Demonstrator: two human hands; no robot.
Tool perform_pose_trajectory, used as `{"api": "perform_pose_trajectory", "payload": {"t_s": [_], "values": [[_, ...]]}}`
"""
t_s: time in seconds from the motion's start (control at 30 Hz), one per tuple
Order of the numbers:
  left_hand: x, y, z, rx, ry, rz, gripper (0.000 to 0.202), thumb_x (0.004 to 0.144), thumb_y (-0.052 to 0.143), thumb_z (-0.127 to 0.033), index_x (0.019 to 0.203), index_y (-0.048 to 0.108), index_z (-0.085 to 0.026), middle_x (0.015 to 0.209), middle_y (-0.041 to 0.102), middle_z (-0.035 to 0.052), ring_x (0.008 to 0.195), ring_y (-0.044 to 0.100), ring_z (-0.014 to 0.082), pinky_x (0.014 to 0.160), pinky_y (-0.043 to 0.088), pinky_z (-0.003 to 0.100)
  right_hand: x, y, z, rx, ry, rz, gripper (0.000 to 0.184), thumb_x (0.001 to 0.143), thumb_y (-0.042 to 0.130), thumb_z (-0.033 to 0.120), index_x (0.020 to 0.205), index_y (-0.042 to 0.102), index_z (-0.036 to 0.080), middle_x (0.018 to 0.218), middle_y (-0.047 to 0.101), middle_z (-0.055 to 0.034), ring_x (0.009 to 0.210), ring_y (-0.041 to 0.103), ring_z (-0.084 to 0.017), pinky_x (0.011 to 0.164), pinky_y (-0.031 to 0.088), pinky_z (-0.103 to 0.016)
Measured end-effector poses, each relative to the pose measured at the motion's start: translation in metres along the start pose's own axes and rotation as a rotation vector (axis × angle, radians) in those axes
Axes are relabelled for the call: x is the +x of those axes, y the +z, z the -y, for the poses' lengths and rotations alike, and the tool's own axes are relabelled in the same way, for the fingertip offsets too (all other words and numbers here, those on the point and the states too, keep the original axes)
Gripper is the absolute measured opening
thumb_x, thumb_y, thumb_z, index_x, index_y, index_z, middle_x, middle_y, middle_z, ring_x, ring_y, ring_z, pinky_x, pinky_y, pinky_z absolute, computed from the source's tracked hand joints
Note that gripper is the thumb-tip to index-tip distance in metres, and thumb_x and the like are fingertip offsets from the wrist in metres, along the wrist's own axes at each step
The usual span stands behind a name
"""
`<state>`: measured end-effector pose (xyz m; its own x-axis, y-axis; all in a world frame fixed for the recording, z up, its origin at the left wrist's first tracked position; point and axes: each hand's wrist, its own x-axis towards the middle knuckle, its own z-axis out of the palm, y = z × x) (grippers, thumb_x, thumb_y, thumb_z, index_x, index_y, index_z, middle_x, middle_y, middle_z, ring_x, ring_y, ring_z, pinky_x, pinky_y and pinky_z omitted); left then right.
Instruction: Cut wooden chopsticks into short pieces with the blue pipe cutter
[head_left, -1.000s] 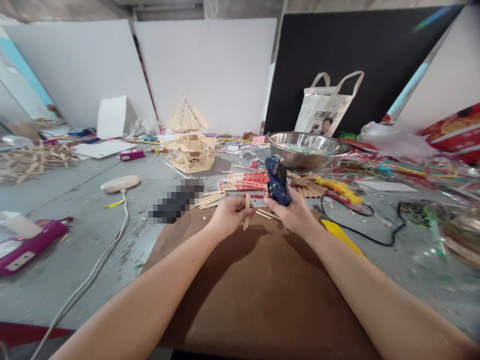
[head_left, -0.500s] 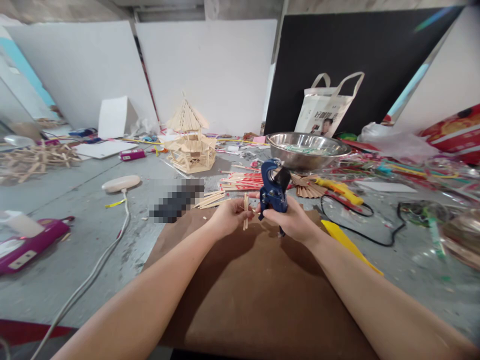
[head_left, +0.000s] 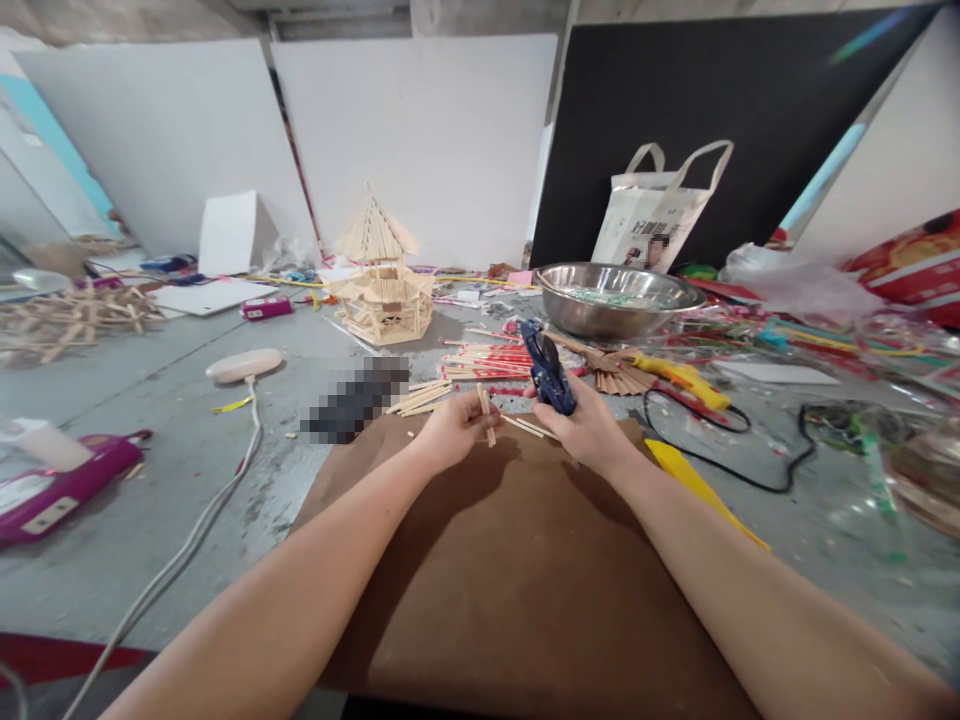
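My left hand [head_left: 456,428] pinches a few short pale wooden sticks [head_left: 486,415], held nearly upright above the brown board. My right hand [head_left: 589,418] is wrapped round a dark blue hand tool [head_left: 547,368] that resembles a pipe cutter, tilted with its head up and to the left. The tool is apart from the sticks. Between my hands, a few loose sticks [head_left: 531,427] lie at the far edge of the brown board [head_left: 495,580]. Beyond them, red-tipped sticks [head_left: 487,362] lie in a pile, with plain sticks [head_left: 420,398] to its left.
A stick-built pagoda model [head_left: 382,280] stands behind the piles. Right of it is a steel basin [head_left: 619,305], then a yellow glue gun [head_left: 686,382] with a black cord. At left are a white oval device [head_left: 244,366] with a cable and a purple power strip [head_left: 75,485].
My right hand has turned the blue tool and drawn it away from the sticks. The sticks in my left hand have tilted slightly, and loose sticks on the board now show.
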<state>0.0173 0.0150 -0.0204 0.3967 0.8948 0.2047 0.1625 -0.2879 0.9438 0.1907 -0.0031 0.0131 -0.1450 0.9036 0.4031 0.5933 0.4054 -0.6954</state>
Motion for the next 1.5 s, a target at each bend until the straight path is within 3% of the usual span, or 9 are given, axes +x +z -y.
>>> {"api": "perform_pose_trajectory", "payload": {"t_s": [0.27,0.4,0.53,0.7,0.97,1.5], "values": [[0.003,0.001,0.001,0.289,0.064,0.042,0.017,0.07,0.044,-0.026,0.069,0.056,-0.014,0.062,0.055,0.001,0.056,0.049,0.0099,0.053,0.037,0.019,0.002,0.0,-0.006,-0.264,-0.041,-0.037,0.026,0.065,0.046,0.019,0.09,0.049,0.017,0.077,0.059,-0.0057,0.069,0.053,-0.018,0.063,0.038,-0.028],[0.002,0.0,-0.004,0.385,0.083,0.056,0.02,0.073,0.041,-0.026,0.07,0.057,-0.014,0.063,0.057,0.002,0.057,0.05,0.0106,0.054,0.037,0.02,0.005,-0.003,-0.016,-0.394,-0.095,-0.001,0.037,0.064,0.046,0.018,0.1,0.048,0.016,0.091,0.058,-0.0087,0.081,0.054,-0.021,0.07,0.038,-0.029],[0.001,-0.001,-0.008,0.432,0.08,0.08,0.023,0.074,0.039,-0.028,0.072,0.057,-0.014,0.065,0.059,0.0025,0.059,0.051,0.0109,0.056,0.038,0.02,0.008,-0.01,-0.024,-0.499,-0.154,0.08,0.045,0.061,0.046,0.014,0.106,0.047,0.015,0.102,0.056,-0.0098,0.091,0.051,-0.022,0.077,0.037,-0.03],[0.003,-0.001,-0.007,0.454,0.079,0.111,0.025,0.075,0.038,-0.029,0.073,0.057,-0.013,0.065,0.059,0.0018,0.058,0.051,0.0098,0.056,0.038,0.019,0.01,-0.019,-0.023,-0.561,-0.203,0.21,0.04,0.062,0.046,0.015,0.101,0.051,0.016,0.098,0.057,-0.0077,0.086,0.053,-0.02,0.072,0.038,-0.028],[0.003,-0.001,-0.009,0.45,0.067,0.131,0.027,0.075,0.039,-0.03,0.07,0.06,-0.013,0.063,0.06,0.002,0.056,0.05,0.0093,0.053,0.036,0.018,0.009,-0.024,-0.025,-0.675,-0.221,0.263,0.047,0.06,0.047,0.014,0.107,0.047,0.019,0.102,0.056,-0.0065,0.087,0.053,-0.02,0.074,0.037,-0.027],[0.007,0.0,0.0,0.471,0.067,0.146,0.03,0.075,0.04,-0.034,0.07,0.06,-0.012,0.062,0.062,0.004,0.055,0.053,0.0103,0.054,0.039,0.019,0.006,-0.031,-0.009,-0.863,-0.238,0.147,0.044,0.067,0.046,0.026,0.11,0.047,0.024,0.101,0.057,-0.006,0.088,0.052,-0.021,0.072,0.037,-0.029]]}}
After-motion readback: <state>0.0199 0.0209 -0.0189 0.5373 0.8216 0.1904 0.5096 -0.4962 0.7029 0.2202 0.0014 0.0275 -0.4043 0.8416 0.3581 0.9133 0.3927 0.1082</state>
